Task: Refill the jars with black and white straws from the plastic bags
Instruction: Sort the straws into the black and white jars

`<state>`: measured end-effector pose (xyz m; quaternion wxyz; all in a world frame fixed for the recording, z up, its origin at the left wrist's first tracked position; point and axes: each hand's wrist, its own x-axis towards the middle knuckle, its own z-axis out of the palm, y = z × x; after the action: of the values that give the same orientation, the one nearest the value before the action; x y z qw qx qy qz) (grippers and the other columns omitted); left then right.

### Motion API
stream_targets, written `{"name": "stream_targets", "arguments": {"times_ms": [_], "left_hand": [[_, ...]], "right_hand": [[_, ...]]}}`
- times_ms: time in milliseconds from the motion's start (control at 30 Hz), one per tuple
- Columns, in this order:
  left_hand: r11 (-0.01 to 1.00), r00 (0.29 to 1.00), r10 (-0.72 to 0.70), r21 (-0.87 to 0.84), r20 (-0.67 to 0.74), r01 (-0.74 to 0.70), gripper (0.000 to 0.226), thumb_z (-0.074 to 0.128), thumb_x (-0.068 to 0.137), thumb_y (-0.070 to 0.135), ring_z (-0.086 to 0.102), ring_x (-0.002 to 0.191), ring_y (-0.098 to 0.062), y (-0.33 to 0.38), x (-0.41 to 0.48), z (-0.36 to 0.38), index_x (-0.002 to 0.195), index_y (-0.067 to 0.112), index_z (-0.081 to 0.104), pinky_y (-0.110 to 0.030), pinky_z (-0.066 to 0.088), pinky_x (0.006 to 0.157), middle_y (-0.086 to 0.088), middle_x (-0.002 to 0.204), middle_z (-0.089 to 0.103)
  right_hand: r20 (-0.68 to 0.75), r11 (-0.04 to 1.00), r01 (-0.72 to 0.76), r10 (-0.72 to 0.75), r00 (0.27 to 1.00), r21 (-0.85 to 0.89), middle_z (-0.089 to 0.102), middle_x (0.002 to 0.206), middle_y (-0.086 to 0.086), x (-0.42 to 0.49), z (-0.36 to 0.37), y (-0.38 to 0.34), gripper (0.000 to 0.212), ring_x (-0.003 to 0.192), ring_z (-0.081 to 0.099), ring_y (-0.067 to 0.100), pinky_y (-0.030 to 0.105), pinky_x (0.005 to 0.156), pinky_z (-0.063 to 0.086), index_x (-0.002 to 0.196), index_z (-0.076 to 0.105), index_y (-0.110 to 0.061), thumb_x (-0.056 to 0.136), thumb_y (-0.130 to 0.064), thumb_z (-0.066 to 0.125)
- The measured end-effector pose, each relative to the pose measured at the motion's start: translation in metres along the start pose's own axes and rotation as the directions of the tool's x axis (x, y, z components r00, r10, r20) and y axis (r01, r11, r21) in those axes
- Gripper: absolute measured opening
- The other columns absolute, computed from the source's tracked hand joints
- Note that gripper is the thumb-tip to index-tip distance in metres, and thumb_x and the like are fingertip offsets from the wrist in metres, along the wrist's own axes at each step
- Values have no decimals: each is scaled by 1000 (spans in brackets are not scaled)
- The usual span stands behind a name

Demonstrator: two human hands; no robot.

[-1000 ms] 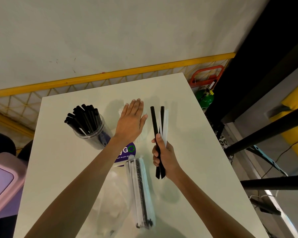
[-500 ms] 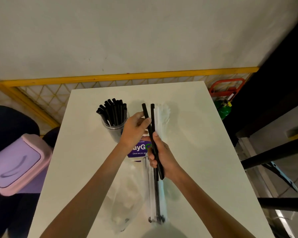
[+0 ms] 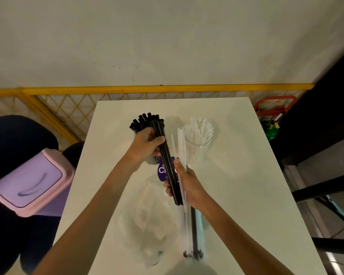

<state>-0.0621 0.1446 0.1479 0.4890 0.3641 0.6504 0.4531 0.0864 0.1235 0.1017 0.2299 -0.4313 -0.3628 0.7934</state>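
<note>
My left hand [image 3: 147,144] pinches two black straws [image 3: 166,155] near their upper part, right in front of the jar of black straws [image 3: 145,123], which the hand mostly hides. My right hand [image 3: 184,182] grips the lower ends of those black straws together with a few white straws [image 3: 180,144]. A clear glass jar [image 3: 197,149] with white straws stands to the right. A plastic bag of mixed straws [image 3: 193,235] lies on the white table [image 3: 236,185] under my right forearm.
An empty crumpled clear bag [image 3: 147,219] and a purple label [image 3: 163,170] lie on the table near the hands. A pink-lidded bin [image 3: 28,181] stands left of the table. A yellow mesh fence [image 3: 68,108] runs behind, with a red cart [image 3: 274,106] and a green object [image 3: 269,129] at right.
My left hand went from open above the table to pinching the black straws in my right hand. The view shifted, bringing the white-straw jar into sight.
</note>
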Motion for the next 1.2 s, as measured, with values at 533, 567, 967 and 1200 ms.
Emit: {"name": "stream_targets", "arguments": {"times_ms": [533,567,967,1200], "left_hand": [[664,632,741,392,-229,-637,62,46,92,0,63,83,-20,36,17,-54,143,10,13,-28,55,76,-3,94,57],[652,630,747,414,-211,-635,65,46,92,1,63,80,-18,30,17,-51,144,15,9,-28,56,75,-6,97,57],[634,675,724,523,-143,-569,54,46,94,8,67,86,-24,8,29,-34,142,21,23,-45,57,76,-14,122,55],[601,601,777,507,-188,-618,57,44,91,-2,56,78,-13,48,36,-54,141,10,19,-41,56,75,2,105,48]], "right_hand": [[-126,998,-39,32,991,-55,37,56,4,15,-1,6,32,38,31,4,15,39,27,87,63,-22,97,-40,39],[-128,997,-45,37,991,-57,35,56,3,16,-2,6,32,38,29,4,15,38,25,88,62,-22,97,-41,39],[-143,990,-129,119,983,-59,36,40,-9,18,-11,6,38,32,27,3,14,34,23,105,49,-10,95,-45,41],[-113,994,-100,95,989,-45,35,43,-6,21,-5,8,36,33,28,3,15,36,22,76,57,-18,97,-42,39]]}}
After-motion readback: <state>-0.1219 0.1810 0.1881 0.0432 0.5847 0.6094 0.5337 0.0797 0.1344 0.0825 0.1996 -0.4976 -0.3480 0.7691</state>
